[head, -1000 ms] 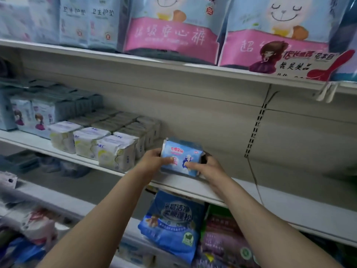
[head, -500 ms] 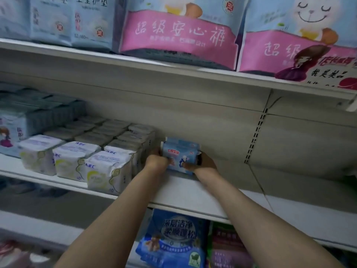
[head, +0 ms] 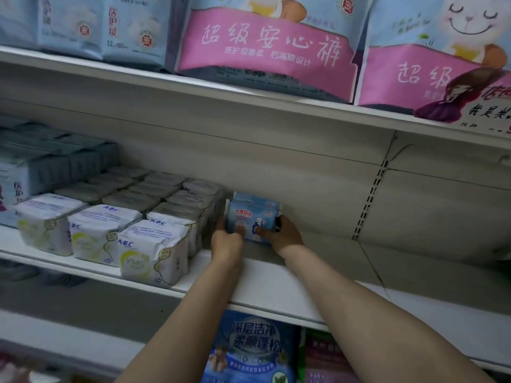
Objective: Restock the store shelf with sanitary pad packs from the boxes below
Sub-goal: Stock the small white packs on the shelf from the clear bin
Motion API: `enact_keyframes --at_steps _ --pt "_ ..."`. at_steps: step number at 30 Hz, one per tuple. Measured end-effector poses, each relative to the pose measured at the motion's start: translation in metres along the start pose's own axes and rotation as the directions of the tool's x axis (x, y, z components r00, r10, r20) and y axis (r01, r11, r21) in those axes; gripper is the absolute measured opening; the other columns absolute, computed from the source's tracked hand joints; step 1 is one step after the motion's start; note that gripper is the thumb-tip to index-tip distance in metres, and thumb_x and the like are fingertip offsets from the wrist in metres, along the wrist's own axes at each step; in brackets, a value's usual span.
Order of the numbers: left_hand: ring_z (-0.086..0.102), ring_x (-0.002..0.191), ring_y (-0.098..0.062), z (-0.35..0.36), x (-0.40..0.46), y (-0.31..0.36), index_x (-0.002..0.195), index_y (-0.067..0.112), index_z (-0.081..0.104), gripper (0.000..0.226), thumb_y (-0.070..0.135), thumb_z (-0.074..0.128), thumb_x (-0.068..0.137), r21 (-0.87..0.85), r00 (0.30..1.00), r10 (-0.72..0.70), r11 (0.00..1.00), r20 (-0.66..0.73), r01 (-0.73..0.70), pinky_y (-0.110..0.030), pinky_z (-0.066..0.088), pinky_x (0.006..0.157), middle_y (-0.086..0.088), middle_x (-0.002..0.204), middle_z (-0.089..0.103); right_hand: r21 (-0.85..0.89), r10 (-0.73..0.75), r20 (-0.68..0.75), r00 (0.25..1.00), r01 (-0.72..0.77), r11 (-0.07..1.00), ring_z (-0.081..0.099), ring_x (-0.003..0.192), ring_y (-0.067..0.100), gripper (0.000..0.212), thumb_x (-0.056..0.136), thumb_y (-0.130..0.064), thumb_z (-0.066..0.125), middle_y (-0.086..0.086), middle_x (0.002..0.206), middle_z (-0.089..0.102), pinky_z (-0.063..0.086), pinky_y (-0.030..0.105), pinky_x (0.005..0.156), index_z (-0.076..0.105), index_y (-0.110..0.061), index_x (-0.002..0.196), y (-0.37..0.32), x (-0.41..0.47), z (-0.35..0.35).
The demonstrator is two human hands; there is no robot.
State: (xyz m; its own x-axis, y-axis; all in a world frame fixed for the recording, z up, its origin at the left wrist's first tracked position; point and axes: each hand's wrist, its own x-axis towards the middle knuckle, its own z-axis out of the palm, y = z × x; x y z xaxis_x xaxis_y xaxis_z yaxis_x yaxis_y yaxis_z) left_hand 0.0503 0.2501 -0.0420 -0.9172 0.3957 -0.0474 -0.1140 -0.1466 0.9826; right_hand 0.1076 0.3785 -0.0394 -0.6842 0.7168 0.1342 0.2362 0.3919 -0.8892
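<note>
The pack (head: 252, 217) deep on the middle shelf (head: 276, 286) is showing light blue with a red logo band and small cartoon figures. The packs (head: 153, 250) along that shelf's front edge are showing white with yellow-green swirls and blue "ABC" lettering. The shelf itself is looking off-white. On the upper shelf (head: 249, 106), large bags (head: 265, 48) are showing pale blue with a pink band carrying white characters.
</note>
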Motion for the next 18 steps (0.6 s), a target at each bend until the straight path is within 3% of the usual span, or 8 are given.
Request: enact_keyframes --at_steps 7,18 --pt "0.066 0.110 -0.029 -0.007 0.004 -0.009 0.138 0.017 0.057 0.042 0.019 0.064 0.096 -0.275 0.999 -0.017 0.961 0.047 0.030 -0.048 0.052 0.100 -0.010 0.123 0.069 0.045 -0.013 0.020 1.000 0.013 0.999 0.066 0.111 0.022 0.051 0.080 -0.021 0.084 0.002 0.124 0.069 0.051 0.040 0.100 0.062 -0.016 0.126 -0.005 0.009 0.009" --pt "0.060 0.117 -0.025 -0.006 0.011 -0.014 0.140 0.017 0.053 0.040 0.025 0.058 0.100 -0.362 0.998 -0.024 0.931 0.057 0.043 -0.041 0.046 0.106 -0.007 0.129 0.063 -0.018 -0.007 0.094 0.996 0.008 1.000 0.063 0.117 0.018 0.054 0.085 -0.027 0.078 -0.003 0.129 0.067 0.050 0.040 0.104 0.055 -0.020 0.134 -0.010 0.027 0.026"
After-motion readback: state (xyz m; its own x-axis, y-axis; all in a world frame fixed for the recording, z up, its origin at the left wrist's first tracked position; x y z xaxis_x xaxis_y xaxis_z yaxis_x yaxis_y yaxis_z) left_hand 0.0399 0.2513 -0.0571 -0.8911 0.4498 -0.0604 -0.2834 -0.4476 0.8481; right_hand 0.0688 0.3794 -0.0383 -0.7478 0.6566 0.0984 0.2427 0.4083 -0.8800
